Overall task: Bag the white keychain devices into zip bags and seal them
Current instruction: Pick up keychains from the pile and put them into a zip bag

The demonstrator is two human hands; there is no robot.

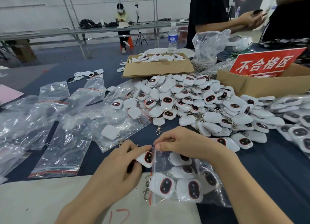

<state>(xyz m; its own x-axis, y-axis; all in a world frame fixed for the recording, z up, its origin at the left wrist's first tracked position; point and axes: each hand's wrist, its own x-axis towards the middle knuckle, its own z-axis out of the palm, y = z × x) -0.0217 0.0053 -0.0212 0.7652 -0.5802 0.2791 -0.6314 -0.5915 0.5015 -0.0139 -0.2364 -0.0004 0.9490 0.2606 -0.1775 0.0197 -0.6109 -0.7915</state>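
A busy workshop scene around a dark blue tablecloth [276, 165].
A blue-labelled water bottle [172, 36] stands upright at the far edge, behind an open cardboard box [157, 68]. On the right, a red sign [265, 63] with white Chinese characters rises from a second cardboard box [261, 86]. A beige sheet [50, 198] marked "17" in red lies at the near edge. Far back, a seated person [121, 16] in a white headset sits at a long table [50, 32].

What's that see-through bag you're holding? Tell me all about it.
The zip bag is thin, clear, crinkly plastic with a red zip strip along its open mouth, facing left. It lies on the table, holding several white devices. The right hand pinches its mouth corner; the left hand holds another device at it.
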